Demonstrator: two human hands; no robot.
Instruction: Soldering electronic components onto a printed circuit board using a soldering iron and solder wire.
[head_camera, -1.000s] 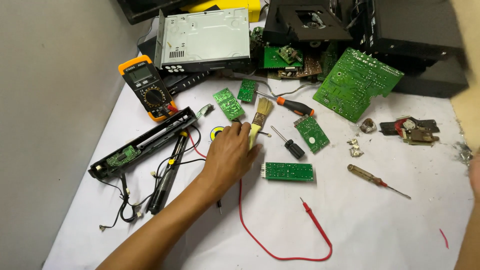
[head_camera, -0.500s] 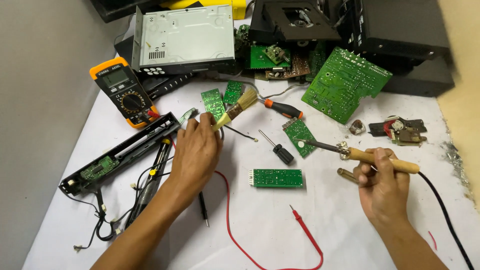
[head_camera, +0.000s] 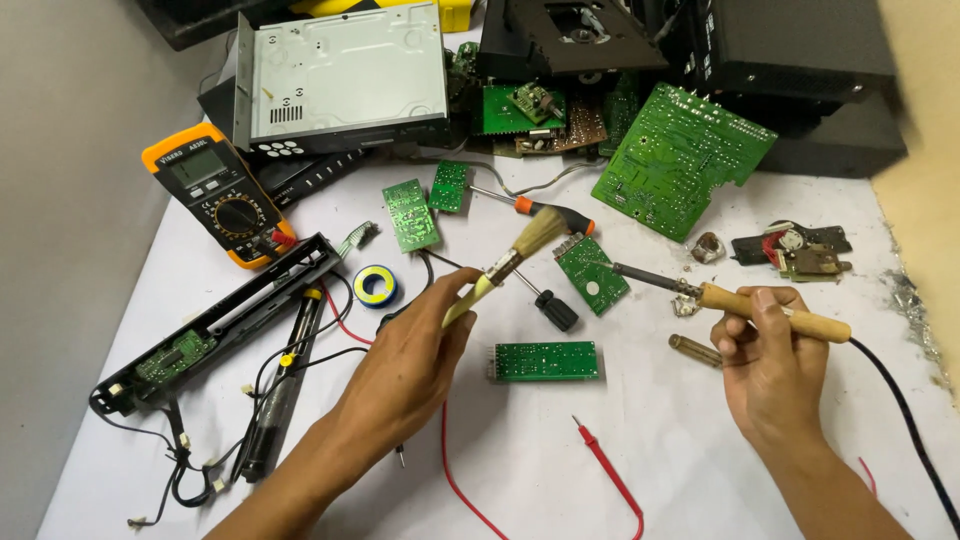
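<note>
- Since the earlier frame, we see the left hand (head_camera: 410, 365) has lifted the paintbrush (head_camera: 505, 265) off the table, and the right hand (head_camera: 765, 365) has drawn nearer the centre.
- The soldering iron's (head_camera: 730, 298) cord runs out of the frame at lower right; its tip is hard to make out against the small green circuit board (head_camera: 592, 273).
- Left fingers pinch the yellow brush handle, bristles angled to the upper right.
- Right fingers clench the wooden handle, iron pointing left, at centre right.
</note>
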